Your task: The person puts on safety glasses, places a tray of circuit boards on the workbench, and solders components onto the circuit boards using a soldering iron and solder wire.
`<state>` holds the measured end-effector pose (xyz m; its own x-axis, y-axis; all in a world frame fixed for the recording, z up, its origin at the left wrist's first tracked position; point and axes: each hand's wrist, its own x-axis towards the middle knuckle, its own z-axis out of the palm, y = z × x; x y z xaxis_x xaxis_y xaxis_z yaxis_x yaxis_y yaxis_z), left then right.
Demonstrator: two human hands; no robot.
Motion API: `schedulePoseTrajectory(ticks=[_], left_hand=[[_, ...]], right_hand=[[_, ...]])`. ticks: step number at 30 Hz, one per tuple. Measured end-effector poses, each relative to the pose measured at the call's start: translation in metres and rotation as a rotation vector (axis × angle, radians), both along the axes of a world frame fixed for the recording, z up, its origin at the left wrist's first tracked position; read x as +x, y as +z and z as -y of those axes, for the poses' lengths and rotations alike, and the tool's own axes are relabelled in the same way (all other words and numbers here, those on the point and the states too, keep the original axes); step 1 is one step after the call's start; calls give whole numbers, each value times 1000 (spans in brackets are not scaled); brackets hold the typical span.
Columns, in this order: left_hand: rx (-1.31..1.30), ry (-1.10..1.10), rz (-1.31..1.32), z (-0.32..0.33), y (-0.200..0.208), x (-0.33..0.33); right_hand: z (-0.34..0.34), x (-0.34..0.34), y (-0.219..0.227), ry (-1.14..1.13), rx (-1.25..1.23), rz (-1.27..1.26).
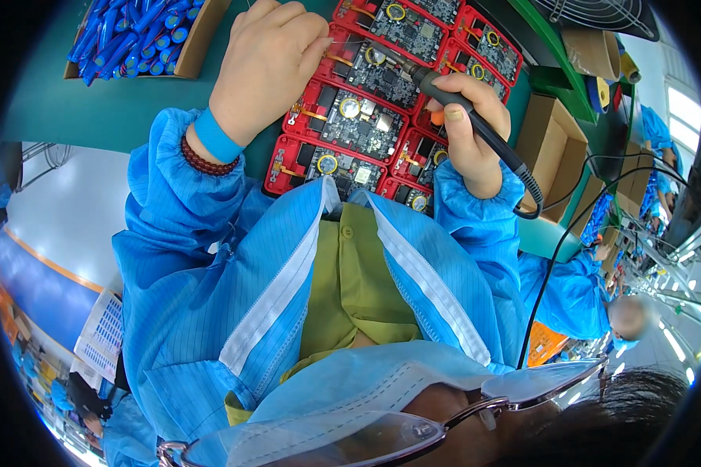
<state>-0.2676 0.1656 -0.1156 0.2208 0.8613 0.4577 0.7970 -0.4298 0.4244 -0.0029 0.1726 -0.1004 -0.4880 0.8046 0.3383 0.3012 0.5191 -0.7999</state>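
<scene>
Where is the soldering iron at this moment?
In the head view, the soldering iron is right of centre, held in the right hand. Its tip points left onto the red tray of circuit boards, beside the left hand.

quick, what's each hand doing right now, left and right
Left hand: closed in a loose fist, resting on the red tray of circuit boards; anything inside cannot be told.
Right hand: closed on the soldering iron.

soldering iron (pixel 475 124): black, tilted, tip on boards | circuit boards (pixel 350 117): red-framed, flat, tiled
</scene>
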Motion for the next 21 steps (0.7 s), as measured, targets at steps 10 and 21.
schedulePoseTrajectory(ticks=[10, 21], left_hand=[[34, -32, -6, -4, -6, -2], [21, -42, -41, -5, -12, -1]], right_hand=[[-1, -3, 1, 18, 5, 20], [-1, 0, 0, 40, 10, 25]])
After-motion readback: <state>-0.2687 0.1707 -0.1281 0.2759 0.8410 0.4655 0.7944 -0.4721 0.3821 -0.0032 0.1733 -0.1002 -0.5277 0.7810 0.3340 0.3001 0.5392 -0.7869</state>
